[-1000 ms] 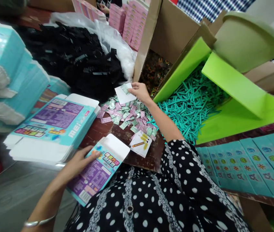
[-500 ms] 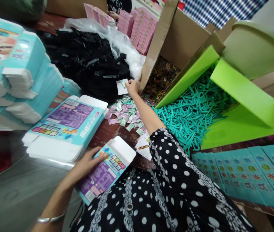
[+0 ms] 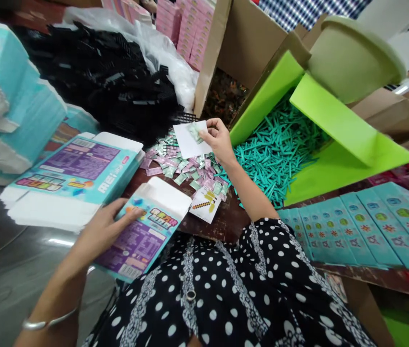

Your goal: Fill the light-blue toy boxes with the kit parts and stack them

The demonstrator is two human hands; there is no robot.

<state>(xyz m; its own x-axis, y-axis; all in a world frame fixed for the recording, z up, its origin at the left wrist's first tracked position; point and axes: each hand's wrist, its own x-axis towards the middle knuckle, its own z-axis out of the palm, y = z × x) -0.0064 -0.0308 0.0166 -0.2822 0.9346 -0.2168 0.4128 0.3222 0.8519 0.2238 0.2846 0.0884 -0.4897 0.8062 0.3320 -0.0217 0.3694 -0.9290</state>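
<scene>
My left hand grips a turquoise and purple carton against my front, its white end flap folded out. Between the thumb and fingers of my right hand are a white card and a small pale green sachet lying on it. Black grid-like plastic shows from behind the card; whether I hold it too cannot be seen. Below is a heap of pink and green sachets. A printed card with a pickaxe picture lies at the table's near edge.
Flat cartons are stacked at left, with more cartons piled beyond. Black plastic pieces are heaped behind. Teal sticks fill a green open container. A row of turquoise boxes stands at right, near a brown box.
My right hand has drawn back nearer to me with the card and sachet, and black grid plastic now shows behind them. My left hand still grips the carton. The view has shifted.
</scene>
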